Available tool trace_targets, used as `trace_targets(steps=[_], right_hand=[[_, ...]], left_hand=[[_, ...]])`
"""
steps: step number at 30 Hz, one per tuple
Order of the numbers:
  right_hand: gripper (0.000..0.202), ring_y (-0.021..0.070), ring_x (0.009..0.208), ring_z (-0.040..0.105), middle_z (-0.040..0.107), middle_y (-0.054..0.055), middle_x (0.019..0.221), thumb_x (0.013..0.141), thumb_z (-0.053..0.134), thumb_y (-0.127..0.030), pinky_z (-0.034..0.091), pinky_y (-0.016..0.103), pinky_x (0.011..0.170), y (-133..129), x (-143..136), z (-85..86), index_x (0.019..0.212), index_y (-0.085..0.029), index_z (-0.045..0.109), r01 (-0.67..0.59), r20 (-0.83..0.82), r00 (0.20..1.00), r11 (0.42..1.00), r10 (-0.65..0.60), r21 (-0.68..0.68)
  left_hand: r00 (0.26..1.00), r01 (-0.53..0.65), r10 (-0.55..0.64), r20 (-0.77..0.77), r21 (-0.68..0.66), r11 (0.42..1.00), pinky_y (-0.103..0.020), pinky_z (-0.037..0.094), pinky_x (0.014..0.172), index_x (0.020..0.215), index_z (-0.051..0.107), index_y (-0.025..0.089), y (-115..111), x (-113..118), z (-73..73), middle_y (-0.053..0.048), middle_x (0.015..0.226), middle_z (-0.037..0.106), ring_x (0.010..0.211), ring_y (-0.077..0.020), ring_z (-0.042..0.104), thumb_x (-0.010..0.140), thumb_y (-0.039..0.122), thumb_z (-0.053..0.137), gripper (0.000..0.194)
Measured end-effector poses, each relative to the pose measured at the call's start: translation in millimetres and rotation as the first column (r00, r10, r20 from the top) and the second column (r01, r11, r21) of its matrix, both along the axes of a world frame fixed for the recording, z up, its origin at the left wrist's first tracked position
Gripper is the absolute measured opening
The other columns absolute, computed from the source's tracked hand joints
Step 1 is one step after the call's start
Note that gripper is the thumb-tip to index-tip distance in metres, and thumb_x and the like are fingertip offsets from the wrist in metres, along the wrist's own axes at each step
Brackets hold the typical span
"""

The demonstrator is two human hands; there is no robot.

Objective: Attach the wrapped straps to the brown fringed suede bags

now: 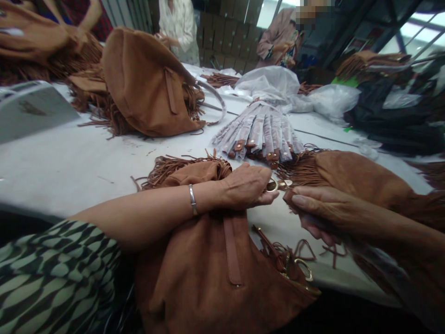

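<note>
A brown suede bag with a zip and gold rings lies against my lap at the table's front edge. My left hand, a bangle on its wrist, is closed round a gold ring above the bag. Just right of it, my right hand pinches the end of a brown leather strap, its thumb on top. Part of the strap, wrapped in clear plastic, hangs below the right hand. A gold metal piece sits between the two hands.
Plastic-wrapped straps fan out on the white table. Fringed bags lie left and right. Clear plastic bags are behind. Several people stand beyond the table, near stacked boxes.
</note>
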State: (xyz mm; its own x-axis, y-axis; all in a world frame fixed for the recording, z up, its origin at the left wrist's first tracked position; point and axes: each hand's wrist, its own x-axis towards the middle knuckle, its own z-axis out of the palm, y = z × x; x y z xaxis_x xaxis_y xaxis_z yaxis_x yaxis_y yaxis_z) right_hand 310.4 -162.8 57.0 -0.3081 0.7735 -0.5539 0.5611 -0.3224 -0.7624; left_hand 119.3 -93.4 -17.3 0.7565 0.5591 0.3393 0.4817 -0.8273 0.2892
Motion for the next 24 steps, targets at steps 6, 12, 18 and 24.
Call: trace_targets(steps=[6,12,18,24], right_hand=[[0.048,0.0067,0.029,0.044,0.058,0.001,0.048,0.073,0.065,-0.064,0.029,0.013,0.028,4,-5,-6.3,0.076,-0.017,0.055,0.224,-0.042,0.974,0.974,-0.222,0.045],[0.040,0.0064,0.027,0.042,0.057,-0.001,0.046,0.081,0.059,-0.057,0.031,0.013,0.026,6,6,-26.2,0.077,-0.018,0.055,0.385,-0.200,0.908,0.922,-0.369,0.043],[0.040,0.0059,0.028,0.042,0.056,-0.002,0.046,0.083,0.057,-0.058,0.031,0.012,0.026,11,-3,-26.6,0.077,-0.018,0.055,0.366,-0.225,0.910,0.930,-0.349,0.039],[0.041,0.0066,0.032,0.046,0.058,-0.001,0.050,0.080,0.060,-0.057,0.033,0.012,0.027,29,-12,-32.4,0.078,-0.017,0.056,0.400,-0.168,0.911,0.905,-0.376,0.147]], left_hand=[[0.872,0.426,-0.335,0.356,-0.217,0.878,-0.025,0.045,0.080,0.122,0.044,0.013,14,-14,-4.2,-0.009,0.109,0.060,0.096,-0.0155,0.057,0.093,0.034,0.048,0.036],[0.808,0.544,-0.330,0.489,-0.401,0.737,-0.027,0.045,0.082,0.124,0.045,0.016,20,-20,-0.2,-0.006,0.107,0.057,0.091,-0.0142,0.055,0.088,0.018,0.051,0.037],[0.855,0.427,-0.239,0.460,-0.365,0.827,-0.023,0.043,0.069,0.120,0.049,0.010,33,-13,-11.1,-0.001,0.084,0.055,0.074,-0.0115,0.051,0.086,0.029,0.056,0.039],[0.821,0.465,-0.330,0.466,-0.209,0.860,-0.024,0.045,0.077,0.128,0.042,0.014,38,-11,-20.8,-0.006,0.101,0.058,0.083,-0.0124,0.056,0.086,0.022,0.055,0.046]])
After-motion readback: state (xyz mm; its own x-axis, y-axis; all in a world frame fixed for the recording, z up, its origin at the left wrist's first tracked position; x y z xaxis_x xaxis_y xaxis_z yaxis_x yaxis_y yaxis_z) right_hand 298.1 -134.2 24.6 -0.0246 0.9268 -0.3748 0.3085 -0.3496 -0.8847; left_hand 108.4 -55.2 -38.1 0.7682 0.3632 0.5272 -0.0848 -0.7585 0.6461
